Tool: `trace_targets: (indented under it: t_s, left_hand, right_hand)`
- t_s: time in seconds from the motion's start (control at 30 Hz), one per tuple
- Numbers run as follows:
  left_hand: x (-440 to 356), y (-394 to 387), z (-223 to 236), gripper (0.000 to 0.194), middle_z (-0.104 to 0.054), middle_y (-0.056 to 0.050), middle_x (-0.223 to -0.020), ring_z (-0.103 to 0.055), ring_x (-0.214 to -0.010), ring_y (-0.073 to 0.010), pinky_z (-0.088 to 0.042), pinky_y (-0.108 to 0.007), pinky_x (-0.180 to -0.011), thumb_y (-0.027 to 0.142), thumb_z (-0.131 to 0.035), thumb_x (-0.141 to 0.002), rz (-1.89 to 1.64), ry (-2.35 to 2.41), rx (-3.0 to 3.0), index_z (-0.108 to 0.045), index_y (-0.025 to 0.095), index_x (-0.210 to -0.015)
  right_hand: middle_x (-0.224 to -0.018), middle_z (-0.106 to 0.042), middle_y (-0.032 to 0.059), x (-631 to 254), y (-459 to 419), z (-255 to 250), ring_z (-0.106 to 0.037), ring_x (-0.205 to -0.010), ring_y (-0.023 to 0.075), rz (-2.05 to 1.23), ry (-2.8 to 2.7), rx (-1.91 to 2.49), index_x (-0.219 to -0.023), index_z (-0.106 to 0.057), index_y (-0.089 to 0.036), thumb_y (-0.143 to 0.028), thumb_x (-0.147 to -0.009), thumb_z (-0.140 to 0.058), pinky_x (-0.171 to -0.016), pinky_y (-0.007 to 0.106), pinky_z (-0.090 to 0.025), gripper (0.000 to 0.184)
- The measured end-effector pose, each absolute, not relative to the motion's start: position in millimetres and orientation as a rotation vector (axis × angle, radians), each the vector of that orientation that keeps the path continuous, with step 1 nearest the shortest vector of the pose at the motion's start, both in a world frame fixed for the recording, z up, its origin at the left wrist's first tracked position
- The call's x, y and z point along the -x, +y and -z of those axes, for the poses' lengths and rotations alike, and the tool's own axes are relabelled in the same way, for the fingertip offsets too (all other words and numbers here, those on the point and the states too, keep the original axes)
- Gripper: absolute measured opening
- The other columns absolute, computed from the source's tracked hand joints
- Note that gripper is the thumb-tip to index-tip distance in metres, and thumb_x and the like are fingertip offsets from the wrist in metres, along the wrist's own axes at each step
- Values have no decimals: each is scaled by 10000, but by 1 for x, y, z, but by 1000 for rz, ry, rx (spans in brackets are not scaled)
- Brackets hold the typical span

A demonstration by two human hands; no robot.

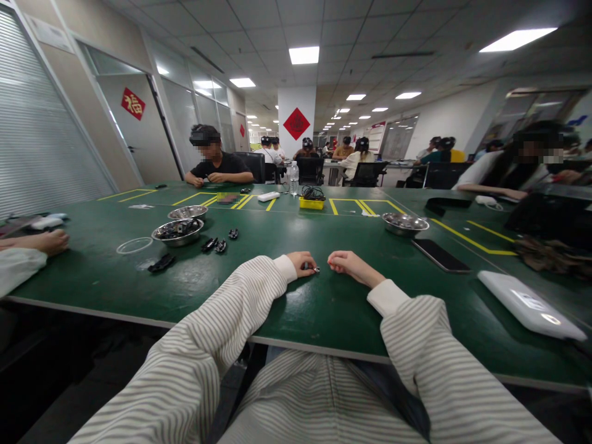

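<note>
Small shiny part (317, 269): at your left hand's (301, 263) fingertips, pinched, mostly hidden by them. Reads as light, stiff, probably slick; best taken by its edges, light fingertip grip. Red bit (330, 261): pinched between your right hand's (348, 264) thumb and finger, too small to identify; likely light, easily dropped. Your hands near each other, not touching, low over the green table (324, 314); contact unclear. Leftward: loose black parts (221, 246), then a filled metal bowl (179, 241). Rightward: second bowl (405, 230), phone (440, 255) just beside.
</note>
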State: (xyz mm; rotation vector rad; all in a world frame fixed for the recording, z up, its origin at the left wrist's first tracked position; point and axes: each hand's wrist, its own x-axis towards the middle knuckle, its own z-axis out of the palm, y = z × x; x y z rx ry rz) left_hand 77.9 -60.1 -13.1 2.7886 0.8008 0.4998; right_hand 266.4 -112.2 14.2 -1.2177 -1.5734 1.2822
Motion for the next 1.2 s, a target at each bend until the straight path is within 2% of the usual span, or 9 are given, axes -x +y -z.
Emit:
trace_targets:
  t_s: [0.23,0.4,0.63,0.7,0.83,0.97,1.2]
  left_hand:
    - [-80,-63,11,181,-499,12,-756,-451,-544,-48,-374,-164,-553,294,-526,-684,-502,839,-2830,-581,177,-811]
    - [-80,-61,13,186,-498,11,-763,-455,-566,-55,-373,-164,-554,303,-518,-683,-514,840,-2850,-577,182,-810]
    - [-79,-61,13,194,-499,4,-779,-458,-590,-61,-376,-165,-566,305,-514,-684,-502,827,-2864,-575,182,-821]
    - [-79,-60,14,200,-498,2,-780,-460,-595,-63,-379,-166,-570,309,-514,-683,-499,829,-2863,-573,179,-822]
    - [-79,-60,15,198,-495,4,-769,-464,-600,-67,-382,-169,-575,311,-507,-688,-511,816,-2869,-569,183,-825]
    - [-80,-61,14,196,-494,5,-767,-463,-591,-66,-383,-169,-570,310,-506,-689,-501,828,-2872,-570,184,-825]
    - [-80,-62,13,233,-512,1,-781,-477,-620,-75,-390,-177,-594,328,-510,-690,-505,856,-2861,-570,190,-868]
  right_hand:
    - [-502,-547,1,-269,-109,-10,-465,-485,97,-406,-2141,1510,-548,-581,-146,-369,-649,-507,-475,206,-301,256]
    - [-555,-574,6,-268,-111,-7,-487,-520,104,-142,-2276,1514,-600,-598,-162,-380,-694,-467,-488,203,-302,271]
    - [-687,-586,28,-275,-107,-11,-508,-620,124,-51,-2385,1327,-760,-640,-186,-278,-719,-467,-579,226,-366,200]
    - [-774,-587,42,-279,-105,-13,-519,-695,131,-64,-2392,1249,-826,-637,-187,-188,-737,-425,-651,241,-387,231]
    - [-912,-564,39,-284,-104,-13,-495,-864,144,-85,-2522,1035,-933,-613,-224,-26,-681,-400,-788,269,-369,384]
    - [-863,-585,33,-282,-106,-13,-517,-811,149,-84,-2613,1022,-896,-632,-235,-80,-701,-445,-750,267,-383,311]
    - [-707,-605,35,-282,-109,-17,-536,-619,114,-193,-2540,1148,-819,-646,-172,-190,-690,-485,-576,201,-389,207]
